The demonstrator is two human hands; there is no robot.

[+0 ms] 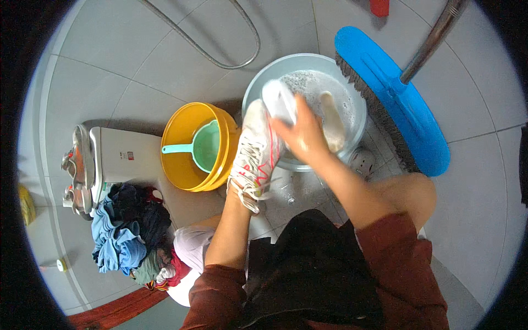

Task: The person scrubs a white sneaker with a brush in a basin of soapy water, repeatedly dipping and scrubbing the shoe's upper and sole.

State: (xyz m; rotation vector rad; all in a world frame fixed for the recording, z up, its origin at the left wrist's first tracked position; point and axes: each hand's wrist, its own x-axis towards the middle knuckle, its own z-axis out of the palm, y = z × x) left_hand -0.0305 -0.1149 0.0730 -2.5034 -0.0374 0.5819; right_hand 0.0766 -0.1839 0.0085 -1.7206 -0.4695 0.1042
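Observation:
A white canvas-like lace-up shoe with red line markings is worn over my left hand, which is mostly hidden inside it. My right hand grips a white scrubbing brush, slightly blurred, against the shoe's side near the toe. Both are above the left part of a pale grey-blue basin of sudsy water. Another shoe lies sole up in the suds. The white shoe's laces hang loose at its opening.
Left of the basin, stacked yellow buckets hold a green dipper. Clothes are heaped farther left beside a white bin with sandals on it. A blue broom leans at the right; a metal hose hangs above.

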